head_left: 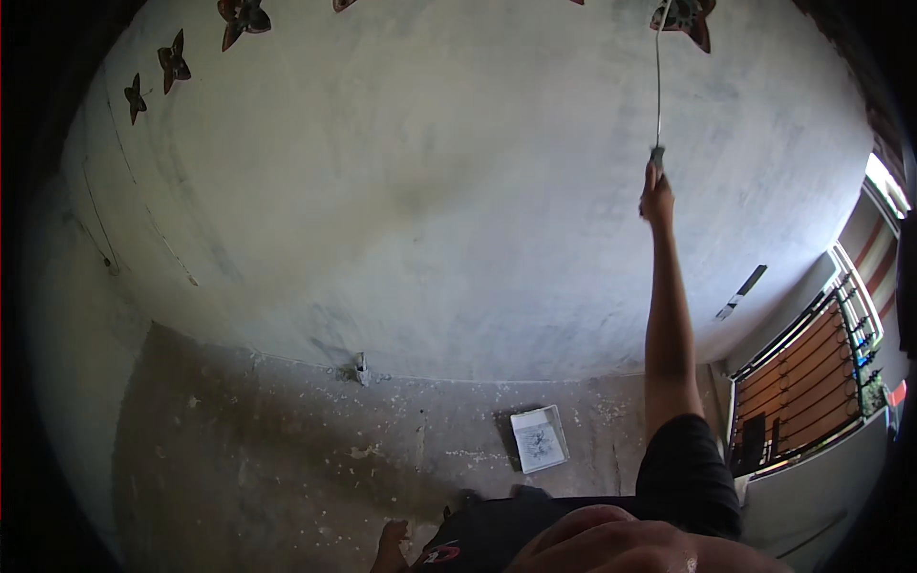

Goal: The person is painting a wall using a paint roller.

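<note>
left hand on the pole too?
No. Only the right hand grips the thin pole raised to the wall ornament; the left hand is out of view.

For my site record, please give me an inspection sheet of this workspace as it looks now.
Surface: bare grey plastered wall; rough concrete floor with pale flecks.
Job's things: thin grey rod with a dark grip, reaching up to a red-brown star-shaped wall ornament.
Clutter: white square box on the floor; small grey object at the wall foot.
Grippers: right hand raised, closed on the rod's grip; left hand not in view.
Cables: thin line down the left wall.
Surroundings: more star ornaments top left; barred window at right.
</note>
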Available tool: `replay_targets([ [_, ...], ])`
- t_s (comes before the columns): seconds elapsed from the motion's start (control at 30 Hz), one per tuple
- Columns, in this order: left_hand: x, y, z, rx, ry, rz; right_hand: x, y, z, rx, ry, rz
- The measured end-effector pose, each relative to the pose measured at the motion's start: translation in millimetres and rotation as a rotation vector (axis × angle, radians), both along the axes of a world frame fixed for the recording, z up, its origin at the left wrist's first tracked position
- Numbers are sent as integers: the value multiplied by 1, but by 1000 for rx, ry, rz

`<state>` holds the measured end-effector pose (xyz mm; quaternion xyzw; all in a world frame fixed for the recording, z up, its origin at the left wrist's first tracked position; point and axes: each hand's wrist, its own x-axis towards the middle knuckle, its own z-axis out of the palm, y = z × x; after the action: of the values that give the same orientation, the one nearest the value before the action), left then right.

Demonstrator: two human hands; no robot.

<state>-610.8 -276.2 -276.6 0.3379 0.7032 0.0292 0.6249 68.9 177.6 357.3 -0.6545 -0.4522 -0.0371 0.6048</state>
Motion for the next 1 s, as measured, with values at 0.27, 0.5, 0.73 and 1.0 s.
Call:
replay_targets([
  [0.27, 91, 72, -49, 584, 536, -821, 65, 16, -10, -60, -116, -97],
  [0.5, 171, 76, -38, 672, 381, -1231, -43, -25, -177, -177, 13, -81],
  [0.73, 173, 47, -40, 1043, 330, -1367, -15, -44, -117, -167, -7, -38],
  [1.0, 215, 44, -3, 312, 5, -562, 13, -79, -228, -313, 3, -19],
])
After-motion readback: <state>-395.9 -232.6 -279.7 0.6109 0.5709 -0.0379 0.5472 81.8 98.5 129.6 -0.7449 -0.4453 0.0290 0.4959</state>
